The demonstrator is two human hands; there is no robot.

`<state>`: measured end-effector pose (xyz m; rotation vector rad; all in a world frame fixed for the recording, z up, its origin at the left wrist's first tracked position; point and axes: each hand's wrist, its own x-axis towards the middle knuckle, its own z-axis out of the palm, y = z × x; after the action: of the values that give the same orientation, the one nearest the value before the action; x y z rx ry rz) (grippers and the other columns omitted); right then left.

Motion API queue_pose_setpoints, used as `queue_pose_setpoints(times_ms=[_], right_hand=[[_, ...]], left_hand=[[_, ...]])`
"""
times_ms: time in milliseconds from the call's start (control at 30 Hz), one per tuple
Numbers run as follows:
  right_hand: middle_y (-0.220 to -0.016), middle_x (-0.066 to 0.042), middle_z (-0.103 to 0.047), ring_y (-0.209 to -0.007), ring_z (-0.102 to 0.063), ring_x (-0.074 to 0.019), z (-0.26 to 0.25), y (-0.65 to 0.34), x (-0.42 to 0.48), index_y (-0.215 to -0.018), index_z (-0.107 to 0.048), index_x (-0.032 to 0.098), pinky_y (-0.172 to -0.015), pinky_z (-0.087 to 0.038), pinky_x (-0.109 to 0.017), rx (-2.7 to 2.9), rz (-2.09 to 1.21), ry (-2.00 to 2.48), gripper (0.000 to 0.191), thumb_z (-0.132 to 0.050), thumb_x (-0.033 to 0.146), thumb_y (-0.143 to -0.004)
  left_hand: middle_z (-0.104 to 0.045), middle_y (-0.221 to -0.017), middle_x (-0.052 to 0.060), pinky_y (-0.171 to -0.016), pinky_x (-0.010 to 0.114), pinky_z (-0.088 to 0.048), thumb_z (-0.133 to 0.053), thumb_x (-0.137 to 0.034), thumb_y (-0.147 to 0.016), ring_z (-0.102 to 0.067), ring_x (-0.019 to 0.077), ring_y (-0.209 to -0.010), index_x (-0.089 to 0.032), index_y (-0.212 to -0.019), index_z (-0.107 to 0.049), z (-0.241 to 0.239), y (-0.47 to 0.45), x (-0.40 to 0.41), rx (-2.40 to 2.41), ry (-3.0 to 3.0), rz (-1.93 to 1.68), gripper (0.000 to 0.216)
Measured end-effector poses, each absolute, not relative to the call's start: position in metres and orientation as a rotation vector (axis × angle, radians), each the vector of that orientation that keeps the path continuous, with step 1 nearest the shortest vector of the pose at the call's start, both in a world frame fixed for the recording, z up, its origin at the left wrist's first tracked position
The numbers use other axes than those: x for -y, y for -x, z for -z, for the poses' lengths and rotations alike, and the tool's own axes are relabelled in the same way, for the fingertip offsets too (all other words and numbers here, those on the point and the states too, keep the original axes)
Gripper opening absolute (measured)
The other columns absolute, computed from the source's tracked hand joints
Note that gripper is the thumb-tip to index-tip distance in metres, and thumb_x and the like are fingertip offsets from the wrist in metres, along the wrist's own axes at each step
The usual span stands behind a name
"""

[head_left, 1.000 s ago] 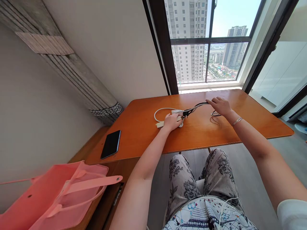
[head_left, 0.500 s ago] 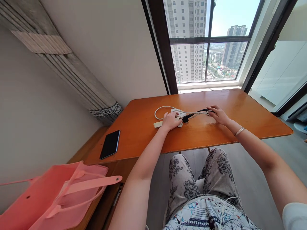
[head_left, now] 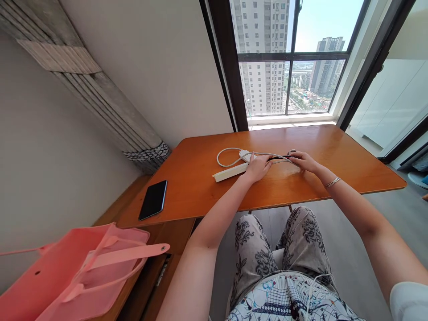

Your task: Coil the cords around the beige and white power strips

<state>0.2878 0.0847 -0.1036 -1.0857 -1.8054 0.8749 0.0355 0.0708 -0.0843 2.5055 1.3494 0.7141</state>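
Observation:
My left hand is closed over the near end of a bundle of black cable, beside a long white bar that looks like a power strip. A white adapter-like piece lies just behind that hand. From there a white cable loops out to the left and runs back toward the right. My right hand has its fingers curled round the other end of the black and white cables. The black plug is hidden under my left hand.
The cables lie on an orange-brown wooden table. A black phone or tablet rests near its left end. Further left, a pink bag sits on a lower wooden surface. A window stands behind the table.
My left hand has moved right, off the white bar and onto the black plug and cable. More of the bar now shows. The right hand stays almost in place.

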Motion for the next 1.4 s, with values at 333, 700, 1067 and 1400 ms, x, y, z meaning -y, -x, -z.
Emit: queue_pose_setpoints(times_ms=[333, 700, 1067, 1400], right_hand=[[-0.103, -0.006, -0.069, -0.099, -0.06, -0.0244, 0.098, -0.248, -0.063, -0.099, -0.079, 0.031, -0.105, -0.043, -0.043, 1.771, -0.447, 1.032, 0.02, -0.072, 0.04, -0.082], [-0.078, -0.002, -0.071, -0.078, -0.061, -0.0191, 0.096, -0.288, -0.096, -0.088, -0.075, 0.021, -0.079, -0.048, -0.033, 1.423, -0.524, 1.221, 0.026, -0.064, 0.045, -0.084], [-0.076, 0.002, -0.064, -0.078, -0.057, -0.0147, 0.109, -0.276, -0.111, -0.085, -0.071, 0.023, -0.081, -0.05, -0.029, 1.407, -0.771, 1.102, 0.01, -0.065, 0.031, -0.084], [-0.074, -0.002, -0.062, -0.075, -0.054, -0.019, 0.11, -0.285, -0.113, -0.088, -0.065, 0.021, -0.076, -0.045, -0.033, 1.463, -0.539, 1.377, 0.034, -0.054, 0.053, -0.089]], left_hand=[[-0.068, -0.092, 0.008, -0.094, 0.042, -0.048, -0.063, -0.03, -0.086, -0.063, 0.0248, -0.093, -0.018, -0.085, -0.063, 0.088, -0.045, -0.079, -1.375, -2.458, -0.844, 0.011], [-0.036, -0.055, -0.008, -0.052, 0.023, -0.031, -0.074, -0.037, -0.07, -0.037, 0.0088, -0.051, -0.021, -0.059, -0.041, 0.084, -0.013, -0.089, -1.232, -1.621, -1.336, 0.039], [-0.041, -0.052, -0.006, -0.048, 0.021, -0.038, -0.067, -0.042, -0.082, -0.041, 0.0077, -0.046, -0.021, -0.064, -0.044, 0.059, -0.009, -0.08, -0.96, -1.24, -1.699, 0.036], [-0.042, -0.059, -0.004, -0.052, 0.025, -0.045, -0.071, -0.049, -0.082, -0.044, 0.0085, -0.048, -0.022, -0.061, -0.046, 0.041, 0.004, -0.069, -0.763, -1.07, -1.814, 0.043]])
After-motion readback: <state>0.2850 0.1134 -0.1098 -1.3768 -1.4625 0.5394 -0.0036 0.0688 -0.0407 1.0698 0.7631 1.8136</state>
